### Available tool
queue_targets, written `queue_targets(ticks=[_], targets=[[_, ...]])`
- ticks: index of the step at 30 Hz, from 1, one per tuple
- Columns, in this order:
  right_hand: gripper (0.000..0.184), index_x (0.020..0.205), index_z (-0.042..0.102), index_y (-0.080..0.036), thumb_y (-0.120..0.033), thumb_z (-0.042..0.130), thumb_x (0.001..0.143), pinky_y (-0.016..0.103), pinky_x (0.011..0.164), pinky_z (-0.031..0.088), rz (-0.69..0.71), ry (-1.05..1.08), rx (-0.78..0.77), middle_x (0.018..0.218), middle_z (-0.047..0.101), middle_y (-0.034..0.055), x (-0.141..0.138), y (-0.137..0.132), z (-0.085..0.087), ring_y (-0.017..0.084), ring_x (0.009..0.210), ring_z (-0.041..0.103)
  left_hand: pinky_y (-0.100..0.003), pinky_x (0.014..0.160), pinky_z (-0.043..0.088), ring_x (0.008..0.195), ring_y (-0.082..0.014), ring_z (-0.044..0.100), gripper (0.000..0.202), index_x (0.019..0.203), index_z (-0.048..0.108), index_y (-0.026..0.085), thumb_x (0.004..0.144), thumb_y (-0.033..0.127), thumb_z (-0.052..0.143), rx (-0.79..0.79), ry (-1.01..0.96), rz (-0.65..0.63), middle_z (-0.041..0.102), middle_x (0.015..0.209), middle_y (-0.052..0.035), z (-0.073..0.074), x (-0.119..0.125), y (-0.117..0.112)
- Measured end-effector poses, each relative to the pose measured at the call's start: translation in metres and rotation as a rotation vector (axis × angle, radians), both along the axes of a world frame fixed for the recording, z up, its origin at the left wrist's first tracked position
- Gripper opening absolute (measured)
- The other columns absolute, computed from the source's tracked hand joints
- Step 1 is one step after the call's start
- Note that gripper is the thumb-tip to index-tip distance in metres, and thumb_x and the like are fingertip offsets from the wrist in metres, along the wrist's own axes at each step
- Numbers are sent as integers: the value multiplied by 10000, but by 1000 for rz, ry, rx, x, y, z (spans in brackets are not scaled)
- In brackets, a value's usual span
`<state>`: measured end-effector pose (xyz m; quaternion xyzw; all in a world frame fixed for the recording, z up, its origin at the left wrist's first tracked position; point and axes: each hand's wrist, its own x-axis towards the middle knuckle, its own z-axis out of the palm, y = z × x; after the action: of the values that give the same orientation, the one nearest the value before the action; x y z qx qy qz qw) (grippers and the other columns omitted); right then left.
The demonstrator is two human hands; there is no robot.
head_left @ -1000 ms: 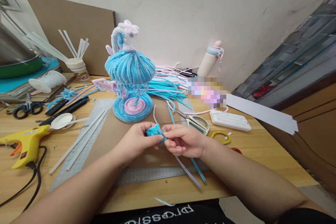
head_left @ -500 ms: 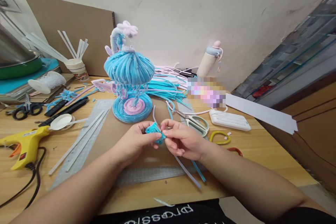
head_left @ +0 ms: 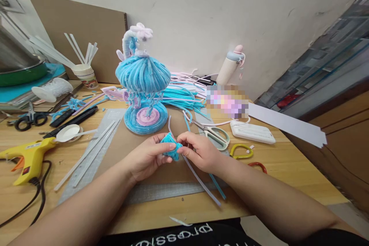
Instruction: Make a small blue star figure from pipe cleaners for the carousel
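Beyond and left of the fingers, a cup [head_left: 85, 78] is holding white strips [head_left: 91, 52]. The left hand [head_left: 147, 157] is clamping the blue piece [head_left: 174, 153]; the right hand [head_left: 199, 150] — curling tighter than before — is pinching its right edge.

The chenille piece [head_left: 174, 154] is bright blue, the glue gun [head_left: 32, 154] yellow.

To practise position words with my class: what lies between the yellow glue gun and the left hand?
In the head view, from glue gun to left hand: wooden tabletop, grey mat with two pale sticks across it, then brown sheet.
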<state>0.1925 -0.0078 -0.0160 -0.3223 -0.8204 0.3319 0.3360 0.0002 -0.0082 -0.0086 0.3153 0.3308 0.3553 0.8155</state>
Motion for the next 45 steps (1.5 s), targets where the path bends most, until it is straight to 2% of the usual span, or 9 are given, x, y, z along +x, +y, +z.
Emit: queue_targets(ticks=[9, 19, 26, 29, 31, 35, 39, 41, 45], targets=[[146, 971, 590, -175, -298, 531, 919, 227, 707, 436, 68, 52, -36, 881, 627, 28, 1, 6, 0, 123, 776, 560, -113, 478, 536, 573, -74, 634, 174, 837, 668, 106, 690, 59, 749, -128, -71, 14, 678, 714, -19, 0, -1, 1], [214, 790, 566, -166, -337, 536, 914, 194, 517, 379, 68, 176, -119, 600, 506, -36, -4, -2, -2, 83, 519, 460, -104, 479, 542, 523, -62, 635, 116, 849, 671, 72, 742, 78, 715, -152, -231, -132, 695, 705, -42, 1, 0, -1], [238, 884, 578, -170, -327, 421, 970, 219, 634, 436, 145, 147, 179, 774, 635, 37, -2, -3, -1, 113, 675, 555, -106, 462, 537, 518, -81, 649, 103, 822, 668, 71, 737, 101, 719, -210, -259, -200, 689, 676, -42, 1, -2, -2], [210, 895, 579, -167, -288, 423, 967, 216, 642, 433, 161, 157, 214, 768, 633, 35, -3, -3, 0, 113, 681, 557, -100, 453, 520, 501, -65, 619, 110, 810, 664, 77, 731, 116, 729, -179, -230, -196, 663, 661, -24, 0, -1, -2], [185, 857, 583, -165, -264, 456, 949, 210, 623, 423, 120, 170, 164, 739, 616, 23, -4, -6, 1, 108, 657, 544, -104, 451, 512, 495, -53, 588, 136, 809, 663, 81, 716, 133, 748, -105, -191, -156, 645, 665, -15, 1, 0, -3], [216, 759, 574, -162, -289, 504, 920, 205, 559, 383, -3, 234, -107, 653, 550, -9, -9, -13, 2, 96, 585, 474, -146, 466, 520, 565, -75, 570, 207, 816, 665, 105, 668, 169, 795, 77, -86, -19, 615, 693, -4, 2, 2, -5], [268, 732, 553, -159, -367, 529, 899, 216, 547, 351, -9, 317, -312, 619, 488, -27, -13, -14, 2, 91, 561, 413, -175, 500, 521, 595, -84, 540, 186, 788, 667, 119, 679, 204, 792, 221, 13, 56, 578, 684, 7, 2, 4, -5], [279, 737, 547, -158, -385, 528, 898, 221, 558, 348, -31, 326, -348, 625, 484, -27, -13, -14, 2, 94, 572, 411, -181, 506, 515, 597, -86, 533, 183, 776, 667, 122, 680, 217, 791, 263, 44, 81, 578, 684, 7, 3, 4, -5], [268, 778, 561, -154, -377, 502, 913, 227, 584, 350, -36, 236, -262, 683, 517, -8, -11, -12, 3, 102, 615, 430, -185, 492, 493, 612, -99, 539, 196, 760, 665, 127, 657, 227, 799, 232, 55, 114, 586, 686, 8, 6, 5, -6]])
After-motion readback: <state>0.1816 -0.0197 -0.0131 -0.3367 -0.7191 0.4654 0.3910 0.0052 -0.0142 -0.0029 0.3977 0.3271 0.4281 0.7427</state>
